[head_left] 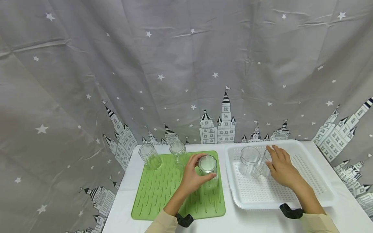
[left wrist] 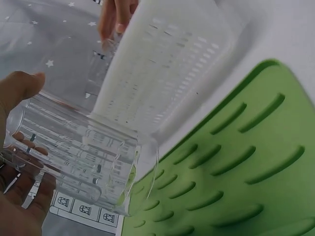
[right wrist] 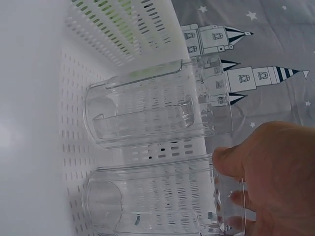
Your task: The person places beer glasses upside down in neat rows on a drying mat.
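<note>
Sleeves (head_left: 163,223): nearest the camera, beige, both cut off by the bottom edge; a black wrist mount (head_left: 185,220) sits at each cuff.
Drying mat (head_left: 151,194): green, ridged, partly covered by the left forearm (head_left: 177,199).
Left-corner glass (head_left: 150,157): clear, at the mat's back; its handle is hard to make out.
Back-row mug (head_left: 177,147): clear glass, its lower part blending into the green.
Left hand (head_left: 193,178): thumb and fingers curved round an upside-down glass mug (head_left: 207,164) above the mat's right side; whether its rim touches cannot be told.
White basket (head_left: 253,204): perforated plastic.
Left basket mug (head_left: 250,158): clear glass, inside.
Right basket mug (right wrist: 152,196): beside it, mostly hidden from above, cut off in the right wrist view.
Right hand (head_left: 281,166): fingers and thumb gripping that mug's top.
Curtain (head_left: 175,81): grey, printed with stars and castles, cropped by the edges.
</note>
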